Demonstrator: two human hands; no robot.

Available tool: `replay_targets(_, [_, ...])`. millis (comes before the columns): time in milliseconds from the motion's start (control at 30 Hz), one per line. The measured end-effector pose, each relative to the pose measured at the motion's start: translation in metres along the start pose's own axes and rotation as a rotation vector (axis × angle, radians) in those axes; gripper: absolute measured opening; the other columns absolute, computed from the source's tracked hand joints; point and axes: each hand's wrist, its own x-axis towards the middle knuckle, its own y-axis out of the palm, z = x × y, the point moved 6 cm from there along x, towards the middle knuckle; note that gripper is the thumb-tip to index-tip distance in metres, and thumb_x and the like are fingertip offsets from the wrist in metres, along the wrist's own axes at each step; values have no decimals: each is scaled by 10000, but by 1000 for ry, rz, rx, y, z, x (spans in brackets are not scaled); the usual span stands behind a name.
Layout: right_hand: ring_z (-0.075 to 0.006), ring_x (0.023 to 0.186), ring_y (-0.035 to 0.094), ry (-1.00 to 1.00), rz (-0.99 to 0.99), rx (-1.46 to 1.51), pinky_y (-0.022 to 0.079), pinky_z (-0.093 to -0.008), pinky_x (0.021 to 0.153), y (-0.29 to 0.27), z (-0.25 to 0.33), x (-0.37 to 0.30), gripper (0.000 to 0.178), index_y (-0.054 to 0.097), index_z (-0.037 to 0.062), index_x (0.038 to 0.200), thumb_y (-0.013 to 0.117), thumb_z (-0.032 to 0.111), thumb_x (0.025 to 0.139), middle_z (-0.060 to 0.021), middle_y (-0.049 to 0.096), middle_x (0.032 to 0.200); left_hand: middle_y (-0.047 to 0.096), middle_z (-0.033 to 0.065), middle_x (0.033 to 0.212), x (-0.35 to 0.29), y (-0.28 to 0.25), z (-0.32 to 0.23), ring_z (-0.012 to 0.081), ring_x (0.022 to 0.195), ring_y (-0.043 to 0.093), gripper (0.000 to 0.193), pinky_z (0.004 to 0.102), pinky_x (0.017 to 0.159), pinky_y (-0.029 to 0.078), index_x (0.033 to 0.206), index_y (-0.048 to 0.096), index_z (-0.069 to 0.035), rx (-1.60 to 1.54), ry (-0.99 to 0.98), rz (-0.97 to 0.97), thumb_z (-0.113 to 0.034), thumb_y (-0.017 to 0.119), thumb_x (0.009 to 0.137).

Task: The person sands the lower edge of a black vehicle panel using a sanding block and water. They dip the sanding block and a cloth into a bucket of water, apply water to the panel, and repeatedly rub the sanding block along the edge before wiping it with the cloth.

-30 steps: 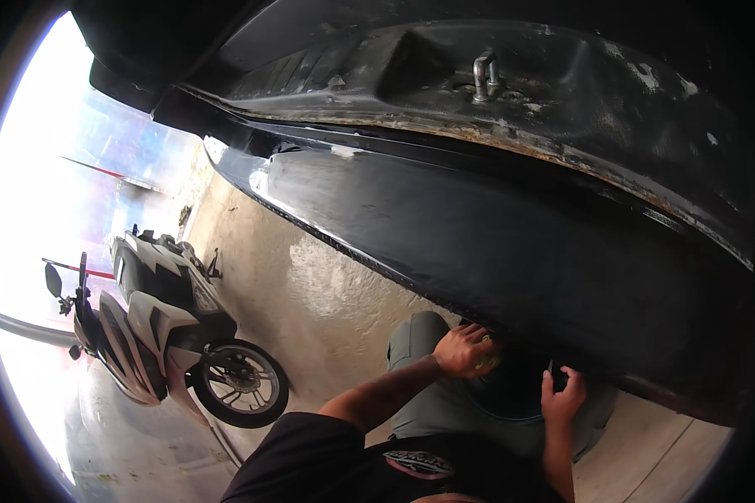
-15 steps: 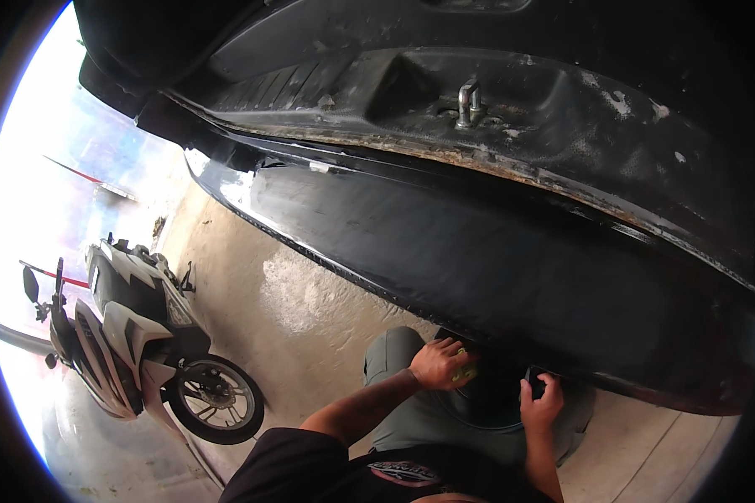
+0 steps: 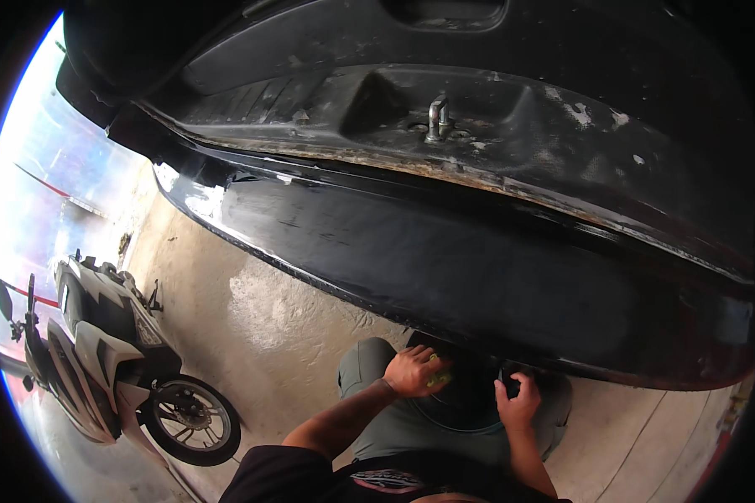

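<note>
Down low under the car, the left hand (image 3: 413, 370) is curled round a small yellow-green thing (image 3: 437, 379), soft-looking like a sponge or cloth, though too little of it shows to say which. It sits pressed at the top rim of a dark round tub (image 3: 457, 407) between the knees; what the tub holds is lost in shadow. The right hand (image 3: 518, 404) has its fingers folded round a small black object (image 3: 508, 389) at the tub's right edge, and that one is too dark to make out.

Above both hands hangs the bumper (image 3: 445, 268), smooth glossy black plastic, curved, its lower lip just over the knuckles. Higher up is the sill (image 3: 562, 159), dull, rusty and flaking along its edge, with a metal latch loop (image 3: 435, 117) standing upright in a recess.

The floor (image 3: 260, 310) is rough pale concrete. At left a white and black scooter (image 3: 101, 352) stands well apart, partly cut off by the picture's rim.
</note>
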Motion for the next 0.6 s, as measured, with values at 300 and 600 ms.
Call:
replay_targets(300, [-382,851,684,-41,-5,26,554,-452,732,-1,8,6,375,600,96,998,872,190,758,-132,692,954,641,66,937,-4,4,5,282,851,669,507,396,741,557,1199,711,-173,-17,7,9,-342,833,737])
replay_targets(600, [-383,828,680,-34,-6,28,545,-445,708,-2,9,7,390,597,97,1019,871,197,760,-134,683,941,628,63,873,-1,0,4,274,792,654,468,394,688,551,1155,717,-171,-45,11,-20,-325,847,732])
